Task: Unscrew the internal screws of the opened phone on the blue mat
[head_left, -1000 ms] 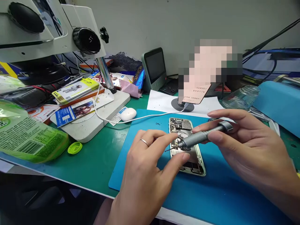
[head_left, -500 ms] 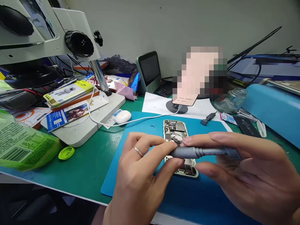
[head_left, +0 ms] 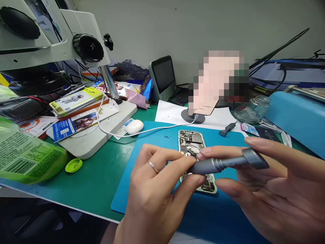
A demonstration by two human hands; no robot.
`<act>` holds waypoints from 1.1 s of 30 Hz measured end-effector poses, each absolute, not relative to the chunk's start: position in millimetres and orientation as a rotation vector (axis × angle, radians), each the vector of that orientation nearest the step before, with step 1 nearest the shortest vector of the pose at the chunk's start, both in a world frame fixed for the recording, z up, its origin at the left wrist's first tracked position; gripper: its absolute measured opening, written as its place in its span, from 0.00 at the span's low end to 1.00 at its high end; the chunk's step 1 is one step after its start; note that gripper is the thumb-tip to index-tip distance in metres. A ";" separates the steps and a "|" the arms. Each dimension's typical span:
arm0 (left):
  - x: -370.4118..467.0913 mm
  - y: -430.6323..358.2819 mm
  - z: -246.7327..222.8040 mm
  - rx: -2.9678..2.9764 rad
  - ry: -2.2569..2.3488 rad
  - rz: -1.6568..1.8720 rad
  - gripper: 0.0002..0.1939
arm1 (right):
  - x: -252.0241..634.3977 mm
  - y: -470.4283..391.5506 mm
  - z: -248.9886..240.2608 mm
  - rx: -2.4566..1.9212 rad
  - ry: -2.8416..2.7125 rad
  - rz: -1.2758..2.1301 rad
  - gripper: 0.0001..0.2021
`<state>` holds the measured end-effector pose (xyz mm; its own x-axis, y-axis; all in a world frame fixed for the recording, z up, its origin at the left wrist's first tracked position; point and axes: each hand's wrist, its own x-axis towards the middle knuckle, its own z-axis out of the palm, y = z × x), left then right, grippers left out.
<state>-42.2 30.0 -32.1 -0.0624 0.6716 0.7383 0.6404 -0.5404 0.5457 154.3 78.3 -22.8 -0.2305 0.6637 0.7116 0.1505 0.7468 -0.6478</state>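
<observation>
A grey screwdriver [head_left: 218,165] with a ribbed grip is held crosswise above an opened phone [head_left: 194,142] whose inner parts show. My left hand [head_left: 157,189], with a ring on one finger, pinches the screwdriver's left end between thumb and fingers. My right hand [head_left: 274,183] is around the other end with its fingers spread; one fingertip lies at the ribbed grip, and the thumb is apart below the shaft. Under both hands, the phone rests on a blue mat [head_left: 142,159], partly hidden by my left hand and the tool.
A second small screwdriver [head_left: 228,129] lies at the mat's back edge. Behind it stand a lit phone on a stand [head_left: 193,116] and a glass jar [head_left: 255,108]. A microscope base [head_left: 83,145], a green pouch [head_left: 30,156] and a white cable [head_left: 157,128] are leftward.
The screwdriver's right end has tilted upward. My right hand's upper finger has lifted off the shaft and its fingers have spread wider. The view has shifted slightly.
</observation>
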 end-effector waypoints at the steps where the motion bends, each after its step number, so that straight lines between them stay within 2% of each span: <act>1: -41.5 30.2 -32.2 2.140 1.476 1.708 0.05 | 155.8 78.5 -23.1 -0.621 -1.840 0.527 0.34; 5: -40.4 30.4 -33.3 2.159 1.468 1.698 0.06 | 157.9 78.8 -22.9 -0.575 -1.990 0.454 0.34; 10: -42.2 29.7 -33.4 2.152 1.551 1.761 0.04 | 152.1 76.0 -23.2 -0.638 -1.809 0.536 0.38; 17: -43.5 26.7 -34.4 2.125 1.615 1.704 0.08 | 144.6 76.8 -19.9 -0.575 -1.747 0.644 0.34; 26: -42.6 28.4 -36.7 2.188 1.516 1.631 0.09 | 141.7 78.1 -15.3 -0.625 -1.766 0.545 0.28; 33: -38.7 29.6 -36.4 2.080 1.550 1.661 0.07 | 145.1 82.6 -13.1 -0.586 -1.773 0.498 0.31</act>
<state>-38.7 29.6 -36.4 -0.0872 0.7119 0.6969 0.6459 -0.4922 0.5836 145.1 82.6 -13.1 -0.2296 0.6176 0.7523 0.1359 0.7857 -0.6035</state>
